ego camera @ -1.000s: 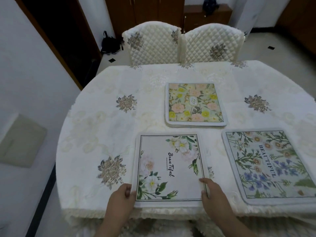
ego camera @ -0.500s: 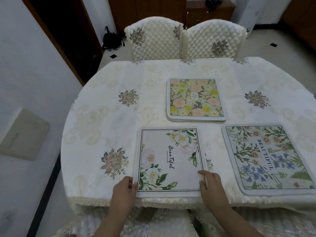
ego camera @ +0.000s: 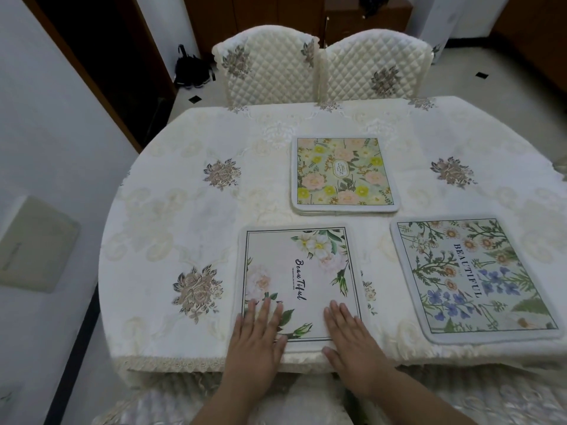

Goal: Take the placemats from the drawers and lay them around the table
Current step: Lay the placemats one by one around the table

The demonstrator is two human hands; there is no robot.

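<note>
A white floral placemat (ego camera: 299, 271) lettered "Beau Tiful" lies flat at the near edge of the table (ego camera: 171, 216). My left hand (ego camera: 256, 335) rests palm down on its near left corner, fingers spread. On the near right part of the same mat my right hand (ego camera: 349, 335) lies flat too. A placemat (ego camera: 472, 277) with blue flowers and "BEAUTIFUL" sits to the right at the near edge. Farther back in the middle is a small stack of placemats (ego camera: 343, 174) with a yellow and pink flower one on top.
Two quilted cream chairs (ego camera: 319, 65) stand at the far side of the table. A quilted chair seat (ego camera: 276, 406) is right below my arms. A white wall (ego camera: 46, 148) runs close along the left. A black bag (ego camera: 191, 67) lies on the floor beyond.
Both hands have left the near corners of the white floral mat and now lie flat on top of it. The mat sits a little farther onto the table.
</note>
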